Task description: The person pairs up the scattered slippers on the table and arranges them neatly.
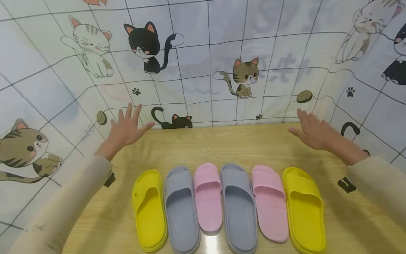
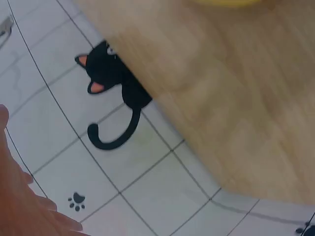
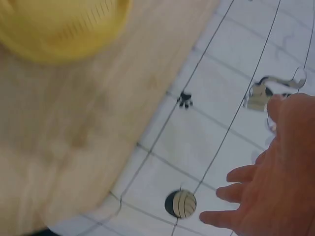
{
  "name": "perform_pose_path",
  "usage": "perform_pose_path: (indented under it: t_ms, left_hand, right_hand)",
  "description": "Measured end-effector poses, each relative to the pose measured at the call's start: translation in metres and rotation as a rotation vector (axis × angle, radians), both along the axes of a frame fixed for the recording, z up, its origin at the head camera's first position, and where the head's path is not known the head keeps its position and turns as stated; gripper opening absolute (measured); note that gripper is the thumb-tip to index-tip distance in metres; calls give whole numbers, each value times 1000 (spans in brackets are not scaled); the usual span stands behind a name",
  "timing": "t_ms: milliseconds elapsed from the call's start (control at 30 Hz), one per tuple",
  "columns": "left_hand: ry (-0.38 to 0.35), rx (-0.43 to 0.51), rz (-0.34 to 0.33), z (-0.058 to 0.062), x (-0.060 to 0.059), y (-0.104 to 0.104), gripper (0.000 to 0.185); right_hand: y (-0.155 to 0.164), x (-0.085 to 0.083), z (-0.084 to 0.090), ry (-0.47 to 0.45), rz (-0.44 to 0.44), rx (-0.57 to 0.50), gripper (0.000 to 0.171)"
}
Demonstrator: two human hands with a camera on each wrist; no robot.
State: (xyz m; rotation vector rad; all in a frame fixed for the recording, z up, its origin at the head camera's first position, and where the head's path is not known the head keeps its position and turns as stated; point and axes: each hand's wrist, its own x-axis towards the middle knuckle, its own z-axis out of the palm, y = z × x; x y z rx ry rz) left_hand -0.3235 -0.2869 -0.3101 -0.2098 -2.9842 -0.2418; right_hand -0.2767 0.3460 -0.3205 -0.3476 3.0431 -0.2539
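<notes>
Six slippers would be several, so I see several slippers in a row on the wooden table: a yellow slipper at the left end, a grey slipper, a pink slipper, another grey slipper, another pink slipper and a yellow slipper at the right end. My left hand hovers beyond the row on the left, fingers spread, holding nothing. On the right, my right hand is likewise raised with straight fingers, apart from the slippers.
A white sheet with cat drawings and grid lines stands behind the table and along both sides. Small black objects show near the right forearm, and another dark one by the left sleeve.
</notes>
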Motion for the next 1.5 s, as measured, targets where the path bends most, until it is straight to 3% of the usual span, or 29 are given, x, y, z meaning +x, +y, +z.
perform_pose_path:
  t_ms: [133, 433, 567, 667, 733, 900, 1067, 1233, 1333, 1500]
  left_hand:
    - [-11, 6, -46, -24, 27, 2, 97]
    - [-179, 136, -185, -74, 91, 18, 85]
    - [-350, 172, -187, -81, 112, 28, 84]
    - [-479, 169, -131, -79, 126, 36, 90]
    - [-511, 171, -95, -78, 132, 40, 93]
    - [-519, 152, -49, -80, 147, 53, 95]
    - [-487, 88, -107, -85, 157, 61, 73]
    - [-430, 98, -118, -87, 158, 62, 62]
    - [-405, 65, -172, -87, 157, 61, 55]
    - [-290, -180, -392, -85, 153, 56, 16]
  right_hand:
    - [-14, 26, -25, -42, 40, -85, 87]
    - [-36, 75, -65, -152, 28, -142, 84]
    - [-42, 92, -73, -149, 35, -170, 75]
    - [-48, 105, -76, -137, 23, -152, 71]
    - [-51, 111, -78, -138, 3, -124, 74]
    - [-59, 123, -85, -158, -22, -84, 85]
    - [-63, 129, -93, -90, -21, -51, 73]
    - [-61, 129, -98, 5, 42, -29, 60]
    - [-57, 125, -100, 29, 63, -23, 58]
    - [-50, 115, -103, -6, 54, -50, 61]
